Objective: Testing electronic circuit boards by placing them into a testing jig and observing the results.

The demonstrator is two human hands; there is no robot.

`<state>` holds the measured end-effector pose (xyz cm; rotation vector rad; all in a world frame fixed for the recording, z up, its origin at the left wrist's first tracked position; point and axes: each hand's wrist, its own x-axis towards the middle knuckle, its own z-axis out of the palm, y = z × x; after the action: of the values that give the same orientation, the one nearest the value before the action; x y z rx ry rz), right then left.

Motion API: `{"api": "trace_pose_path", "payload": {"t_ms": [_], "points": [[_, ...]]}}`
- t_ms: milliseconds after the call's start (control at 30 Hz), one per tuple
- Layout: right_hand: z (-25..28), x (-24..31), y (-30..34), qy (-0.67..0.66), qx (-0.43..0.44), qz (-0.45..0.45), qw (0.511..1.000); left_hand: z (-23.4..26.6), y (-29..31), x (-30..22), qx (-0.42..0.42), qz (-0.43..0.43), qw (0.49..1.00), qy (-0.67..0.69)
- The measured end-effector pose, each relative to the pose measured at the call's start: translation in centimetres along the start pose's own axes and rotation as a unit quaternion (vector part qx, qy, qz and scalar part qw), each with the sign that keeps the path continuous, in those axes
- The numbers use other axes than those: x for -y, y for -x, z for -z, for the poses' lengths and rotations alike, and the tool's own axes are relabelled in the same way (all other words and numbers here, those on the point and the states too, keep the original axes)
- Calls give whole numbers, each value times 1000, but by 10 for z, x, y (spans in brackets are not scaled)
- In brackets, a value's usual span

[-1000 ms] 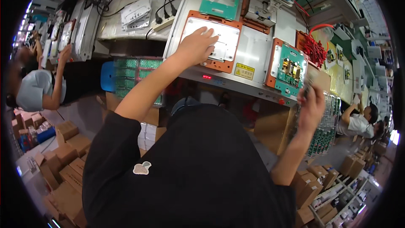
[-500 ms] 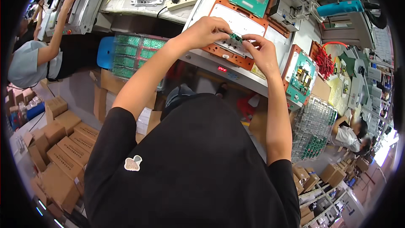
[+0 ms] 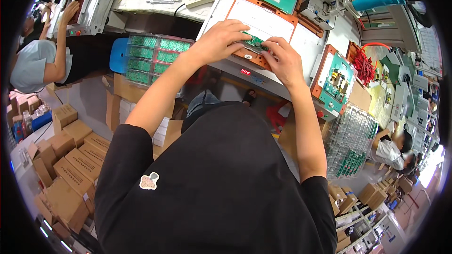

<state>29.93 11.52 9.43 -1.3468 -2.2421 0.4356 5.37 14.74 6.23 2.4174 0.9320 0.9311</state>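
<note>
A small green circuit board [image 3: 255, 41] lies between my two hands, over the near edge of an orange-brown fixture frame [image 3: 288, 24]. My left hand [image 3: 220, 41] has its fingers curled at the board's left end. From the other side, my right hand [image 3: 286, 62] pinches the board's right end with thumb and fingers. Inside the frame a white panel [image 3: 263, 20] lies flat behind the board. The fingers partly hide the board, so I cannot tell whether it touches the frame.
A green fixture plate [image 3: 280, 5] sits behind the frame. To the right are another fixture holding a board [image 3: 336, 82], red wires [image 3: 361, 68] and a blue-handled tool [image 3: 379, 2]. Boxed green boards [image 3: 143, 59] stand at left, above cartons [image 3: 75, 171]. A co-worker's arm [image 3: 61, 42] is far left.
Both my hands have shifted slightly nearer and left, and more of the green board's face shows. The co-worker's hand at far left has lowered a little.
</note>
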Motion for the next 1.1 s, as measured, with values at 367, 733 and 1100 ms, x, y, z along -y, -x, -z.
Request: {"api": "trace_pose_path", "payload": {"t_ms": [367, 733, 1100], "points": [[27, -4, -27, -33, 8, 19, 999, -6, 3, -19, -163, 91, 982, -8], [51, -233, -270, 214, 55, -117, 968, -92, -5, -69, -315, 198, 928, 7], [39, 2, -46, -18, -37, 244, 969, -78, 3, -62, -374, 265, 889, -16]]}}
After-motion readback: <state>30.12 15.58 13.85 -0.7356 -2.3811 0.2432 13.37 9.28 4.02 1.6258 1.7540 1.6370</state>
